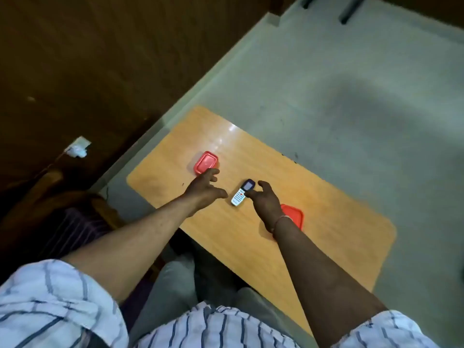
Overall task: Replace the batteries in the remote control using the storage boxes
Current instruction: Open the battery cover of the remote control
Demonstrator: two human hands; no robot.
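Observation:
A small white remote control (242, 193) with a dark screen end lies on the orange table (326, 222). My right hand (265, 200) is beside it on the right, fingers spread, thumb and fingertips touching its edge. My left hand (204, 188) hovers to the left of the remote with fingers apart, its fingertips just in front of a red-lidded storage box (205, 162). A second red-lidded storage box (293, 214) sits behind my right wrist, partly hidden by it. Both lids are on.
The table stands on a grey floor (351, 96), beside a dark wooden wall (88, 59) at the left. My knees are under the table's near edge. A white socket (76, 148) is low on the wall.

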